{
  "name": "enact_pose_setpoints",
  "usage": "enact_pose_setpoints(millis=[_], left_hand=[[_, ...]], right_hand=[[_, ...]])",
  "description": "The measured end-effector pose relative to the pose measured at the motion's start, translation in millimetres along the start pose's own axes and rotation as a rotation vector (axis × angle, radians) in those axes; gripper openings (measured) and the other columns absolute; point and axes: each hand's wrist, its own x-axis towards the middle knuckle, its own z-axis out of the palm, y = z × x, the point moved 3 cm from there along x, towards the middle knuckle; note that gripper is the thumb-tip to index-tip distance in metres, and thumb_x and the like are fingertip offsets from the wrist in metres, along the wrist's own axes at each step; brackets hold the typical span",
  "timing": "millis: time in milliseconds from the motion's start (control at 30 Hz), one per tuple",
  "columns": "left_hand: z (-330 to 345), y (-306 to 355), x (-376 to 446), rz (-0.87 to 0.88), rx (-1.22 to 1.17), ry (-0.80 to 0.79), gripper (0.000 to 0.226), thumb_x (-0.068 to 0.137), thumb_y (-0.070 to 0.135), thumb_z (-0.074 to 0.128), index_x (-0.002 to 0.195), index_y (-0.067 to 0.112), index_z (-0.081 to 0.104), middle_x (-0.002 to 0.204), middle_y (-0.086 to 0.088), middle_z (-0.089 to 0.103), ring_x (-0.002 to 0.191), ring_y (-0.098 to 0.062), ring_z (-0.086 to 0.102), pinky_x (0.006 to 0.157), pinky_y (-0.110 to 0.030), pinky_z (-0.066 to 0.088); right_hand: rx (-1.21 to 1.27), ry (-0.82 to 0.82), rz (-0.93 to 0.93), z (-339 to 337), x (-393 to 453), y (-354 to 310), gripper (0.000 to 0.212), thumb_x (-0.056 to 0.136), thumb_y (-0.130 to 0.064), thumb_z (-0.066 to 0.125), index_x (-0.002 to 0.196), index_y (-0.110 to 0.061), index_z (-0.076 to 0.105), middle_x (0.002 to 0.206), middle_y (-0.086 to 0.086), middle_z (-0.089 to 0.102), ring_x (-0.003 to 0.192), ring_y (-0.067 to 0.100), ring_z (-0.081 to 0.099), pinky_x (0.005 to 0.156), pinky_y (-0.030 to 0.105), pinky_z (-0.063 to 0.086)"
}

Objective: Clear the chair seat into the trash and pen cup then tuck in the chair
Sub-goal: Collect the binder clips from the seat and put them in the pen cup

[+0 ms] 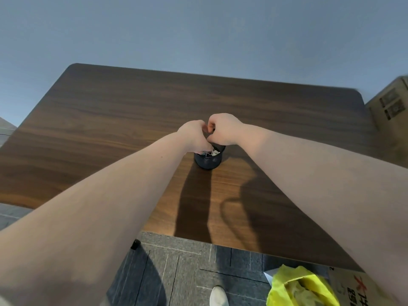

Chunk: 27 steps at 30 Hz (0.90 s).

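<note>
Both grips curled, hands (207, 133) hiding pen cup (208, 160)

Both hands (208, 132) crowd the pen cup (208, 159); the table (110, 120) around lies bare.

— Where is the camera?
— On the person's head, looking forward and steeply down across the wooden bench (110, 120), both bare forearms reaching away from the lens.
— How close?
— Near: the wide lens bends the bench edges; the blue wall (198, 29) fills the top, grey floor (187, 272) the bottom.
</note>
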Motion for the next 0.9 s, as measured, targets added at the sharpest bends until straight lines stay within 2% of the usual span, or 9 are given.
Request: enact_pose_setpoints(millis=[67,200,367,500,667,900], left_hand=[[-4.1,-0.2,-0.2,0.011,0.057,0.031,0.052,0.072,0.022,0.075,0.119,0.011,0.055,0.109,-0.009,0.067,0.092,-0.029,0.069,0.085,-0.041,0.058],[-11.7,-2.7,-4.6,0.034,0.104,0.059,0.048,0.071,0.031,0.076,0.112,0.012,0.061,0.107,-0.007,0.068,0.08,-0.024,0.061,0.079,-0.034,0.055],[-18.2,-12.4,-11.5,0.026,0.147,0.111,0.053,0.076,0.028,0.07,0.123,0.013,0.052,0.121,-0.005,0.06,0.11,-0.027,0.056,0.088,-0.036,0.048],[-24.8,-23.9,-22.4,-0.003,0.187,0.121,0.052,0.081,0.028,0.066,0.128,0.015,0.049,0.128,-0.007,0.056,0.117,-0.028,0.053,0.091,-0.035,0.046],[-31.4,-49.7,-47.9,-0.042,0.196,0.111,0.056,0.084,0.027,0.063,0.135,0.016,0.043,0.136,-0.006,0.05,0.122,-0.028,0.05,0.091,-0.033,0.044],[-40.0,-107.5,-95.7,-0.1,0.162,0.118,0.062,0.082,0.03,0.064,0.138,0.018,0.038,0.134,-0.009,0.051,0.113,-0.031,0.057,0.097,-0.039,0.049]], right_hand=[[0.024,0.014,0.002,0.6,2.4,-3.0,0.012,0.085,-0.017,0.059,0.097,-0.014,0.058,0.097,0.001,0.054,0.09,0.023,0.05,0.076,0.03,0.043],[0.036,0.016,0.007,2.0,3.3,-9.7,0.005,0.084,-0.013,0.057,0.086,-0.015,0.053,0.098,0.004,0.06,0.092,0.024,0.054,0.077,0.033,0.046],[0.022,0.025,0.007,3.3,-1.9,-14.1,0.007,0.085,-0.013,0.054,0.086,-0.019,0.053,0.105,0.004,0.063,0.099,0.026,0.058,0.081,0.036,0.05],[-0.005,0.041,0.015,3.1,-10.3,-15.1,0.02,0.088,-0.013,0.051,0.106,-0.015,0.059,0.115,0.006,0.062,0.101,0.026,0.056,0.085,0.038,0.051],[-0.022,0.054,0.021,6.8,-26.7,-33.6,0.034,0.089,-0.016,0.05,0.123,-0.017,0.053,0.128,0.008,0.054,0.11,0.03,0.056,0.088,0.04,0.049],[-0.058,0.047,-0.058,28.1,-52.1,-92.2,0.045,0.093,-0.023,0.051,0.137,-0.02,0.042,0.142,0.008,0.045,0.123,0.031,0.05,0.098,0.04,0.046]])
